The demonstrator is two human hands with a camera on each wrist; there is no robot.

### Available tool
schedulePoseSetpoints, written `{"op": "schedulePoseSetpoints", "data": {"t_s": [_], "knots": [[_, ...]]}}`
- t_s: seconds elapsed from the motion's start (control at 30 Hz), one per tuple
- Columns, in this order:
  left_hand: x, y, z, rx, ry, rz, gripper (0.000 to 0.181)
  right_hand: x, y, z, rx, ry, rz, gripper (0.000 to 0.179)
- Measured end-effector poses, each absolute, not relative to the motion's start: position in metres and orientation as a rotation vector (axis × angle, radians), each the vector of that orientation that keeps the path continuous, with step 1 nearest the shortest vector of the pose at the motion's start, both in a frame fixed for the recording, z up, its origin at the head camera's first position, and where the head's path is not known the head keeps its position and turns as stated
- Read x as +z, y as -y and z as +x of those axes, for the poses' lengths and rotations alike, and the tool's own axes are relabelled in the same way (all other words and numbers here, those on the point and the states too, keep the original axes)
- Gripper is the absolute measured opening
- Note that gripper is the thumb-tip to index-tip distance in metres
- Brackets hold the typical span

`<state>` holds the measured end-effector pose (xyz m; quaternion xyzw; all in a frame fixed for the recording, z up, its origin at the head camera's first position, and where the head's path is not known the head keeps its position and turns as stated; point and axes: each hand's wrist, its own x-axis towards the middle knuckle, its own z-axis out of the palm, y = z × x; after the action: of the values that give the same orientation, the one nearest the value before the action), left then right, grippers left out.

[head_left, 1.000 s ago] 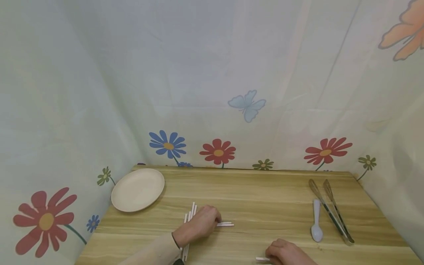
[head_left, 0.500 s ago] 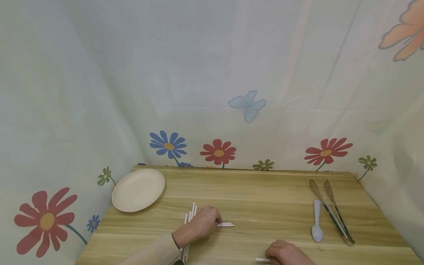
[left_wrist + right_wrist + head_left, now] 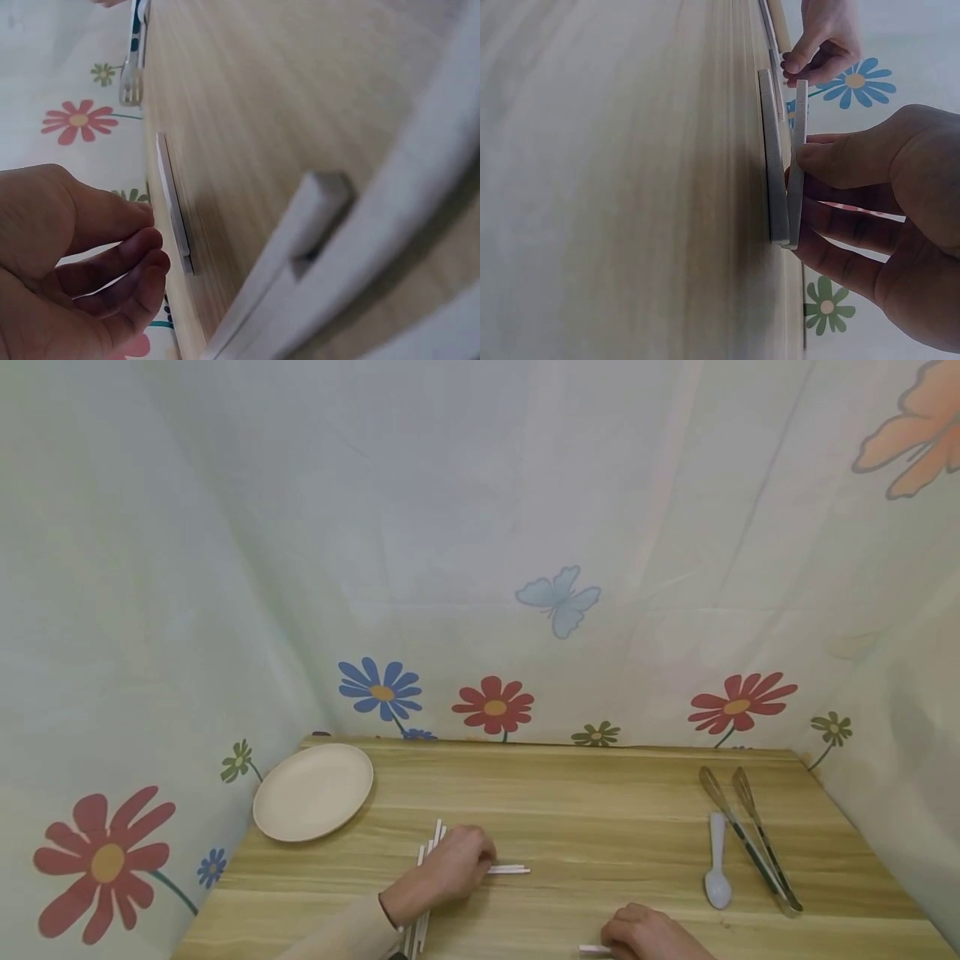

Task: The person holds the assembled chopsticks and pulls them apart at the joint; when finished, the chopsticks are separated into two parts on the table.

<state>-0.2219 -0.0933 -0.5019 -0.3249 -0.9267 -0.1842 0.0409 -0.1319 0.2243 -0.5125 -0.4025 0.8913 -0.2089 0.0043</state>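
Observation:
Beside a pair of short white sticks [image 3: 513,869] at the table's middle is my left hand [image 3: 457,864], its fingers loosely bent. In the left wrist view, a gap shows between those fingers [image 3: 154,262] and the sticks [image 3: 174,206]. Several longer white sticks [image 3: 422,927] lie side by side under my left wrist, partly hidden by it. Near the front edge, my right hand [image 3: 648,933] pinches a white stick [image 3: 800,127] between thumb and fingers. That stick tilts up from the table, its lower end right at another white stick [image 3: 774,161] lying there.
A beige plate [image 3: 313,792] sits at the back left of the wooden table [image 3: 555,793]. On the right lie a pale spoon [image 3: 717,864] and metal tongs [image 3: 757,843]. A flower-printed curtain [image 3: 465,527] surrounds the table.
My left hand has shifted slightly left, back from the pair of short sticks, which stay in place. The right hand keeps its place with its stick.

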Motion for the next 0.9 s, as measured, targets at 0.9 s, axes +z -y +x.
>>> {"op": "schedulePoseSetpoints", "data": {"t_s": [0.9], "knots": [[-0.498, 0.12, -0.203, -0.665, 2.815, -0.841, 0.014, -0.509, -0.222, -0.13, -0.646, -2.767, -1.216, 0.009]]}}
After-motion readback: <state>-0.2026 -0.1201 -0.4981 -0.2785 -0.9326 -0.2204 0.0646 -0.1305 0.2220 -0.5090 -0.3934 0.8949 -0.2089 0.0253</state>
